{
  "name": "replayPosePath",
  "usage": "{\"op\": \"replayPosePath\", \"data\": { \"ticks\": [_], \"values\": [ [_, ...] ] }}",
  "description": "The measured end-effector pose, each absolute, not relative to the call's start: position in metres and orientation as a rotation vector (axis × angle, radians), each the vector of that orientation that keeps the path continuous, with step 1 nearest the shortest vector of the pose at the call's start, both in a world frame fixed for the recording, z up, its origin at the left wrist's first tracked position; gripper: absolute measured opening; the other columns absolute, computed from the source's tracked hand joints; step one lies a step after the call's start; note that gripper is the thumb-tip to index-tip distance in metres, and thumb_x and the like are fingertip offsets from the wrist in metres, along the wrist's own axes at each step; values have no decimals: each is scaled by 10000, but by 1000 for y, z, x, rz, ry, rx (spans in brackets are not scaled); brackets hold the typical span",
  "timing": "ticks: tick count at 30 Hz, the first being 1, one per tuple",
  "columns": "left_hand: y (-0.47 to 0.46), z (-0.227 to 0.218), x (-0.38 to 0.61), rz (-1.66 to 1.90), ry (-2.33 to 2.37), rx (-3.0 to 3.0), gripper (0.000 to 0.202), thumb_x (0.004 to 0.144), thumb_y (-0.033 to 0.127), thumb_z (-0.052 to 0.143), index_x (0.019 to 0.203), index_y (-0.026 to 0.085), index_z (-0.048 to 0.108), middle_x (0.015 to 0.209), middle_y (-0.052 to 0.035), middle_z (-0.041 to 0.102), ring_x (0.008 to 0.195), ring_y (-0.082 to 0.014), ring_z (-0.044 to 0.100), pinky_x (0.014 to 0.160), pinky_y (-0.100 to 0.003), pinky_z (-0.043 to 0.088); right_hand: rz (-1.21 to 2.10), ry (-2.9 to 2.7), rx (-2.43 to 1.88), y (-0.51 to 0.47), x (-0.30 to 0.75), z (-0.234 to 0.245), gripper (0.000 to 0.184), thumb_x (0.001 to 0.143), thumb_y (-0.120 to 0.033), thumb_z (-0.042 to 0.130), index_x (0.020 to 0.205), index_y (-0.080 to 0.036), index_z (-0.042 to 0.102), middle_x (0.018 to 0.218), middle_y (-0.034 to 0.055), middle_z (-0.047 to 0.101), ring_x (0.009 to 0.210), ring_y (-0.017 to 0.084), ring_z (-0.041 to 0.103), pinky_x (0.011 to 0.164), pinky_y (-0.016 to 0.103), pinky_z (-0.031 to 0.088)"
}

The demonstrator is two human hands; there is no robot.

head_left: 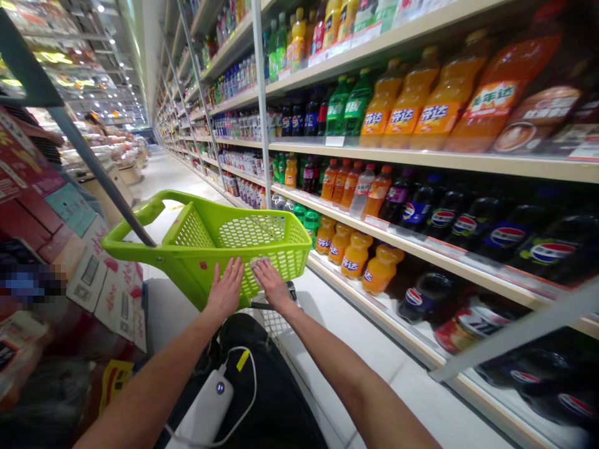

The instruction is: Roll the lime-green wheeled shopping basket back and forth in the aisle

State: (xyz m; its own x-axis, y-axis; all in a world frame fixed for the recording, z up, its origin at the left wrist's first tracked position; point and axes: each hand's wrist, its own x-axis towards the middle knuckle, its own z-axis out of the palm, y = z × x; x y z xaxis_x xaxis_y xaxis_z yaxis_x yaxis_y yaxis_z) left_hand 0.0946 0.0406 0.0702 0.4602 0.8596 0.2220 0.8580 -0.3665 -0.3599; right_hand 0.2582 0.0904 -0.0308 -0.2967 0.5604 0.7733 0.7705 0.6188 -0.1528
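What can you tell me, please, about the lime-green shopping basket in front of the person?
The lime-green plastic shopping basket has honeycomb-perforated walls and floor, a solid rim and a long looped handle reaching out to the left. It stands in the aisle beside the drinks shelves. The person's open left hand and right hand lie flat against its near wall, and a small red label sits near the rim. A grey pole crosses in front of the handle.

I count one left hand (226, 288), one right hand (271, 284), one green basket (187, 229), and one white power bank (206, 408).
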Motion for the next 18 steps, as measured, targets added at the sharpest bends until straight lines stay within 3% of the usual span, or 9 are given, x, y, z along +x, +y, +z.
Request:
{"op": "replayPosePath", "data": {
  "ticks": [5,14,18],
  "values": [
    [35,60,87,17,-1429,-2292,616,769,143,326,1380,134,243,1476,-68,157,1364,-224,108,1087,-528,74,-287,-2041,-1049,80,258,-49,323,865,-120,442,1159,-137,574,1237,126,538,1281,232,338,993,432,394],
    [37,73,68,-115,-1431,-2218,605,758,128,327,1360,95,287,1463,-95,202,1358,-239,140,1084,-542,33,-305,-1915,-887,81,235,20,373,886,-175,414,1249,-155,496,1346,93,431,1343,192,191,1074,415,299],
    [35,72,60,-130,-1444,-2212,594,760,118,319,1354,93,303,1454,-99,231,1351,-238,168,1088,-531,53,-328,-1951,-923,89,223,0,339,880,-158,433,1202,-157,538,1297,101,487,1325,201,245,1044,418,340]
  ]
}}
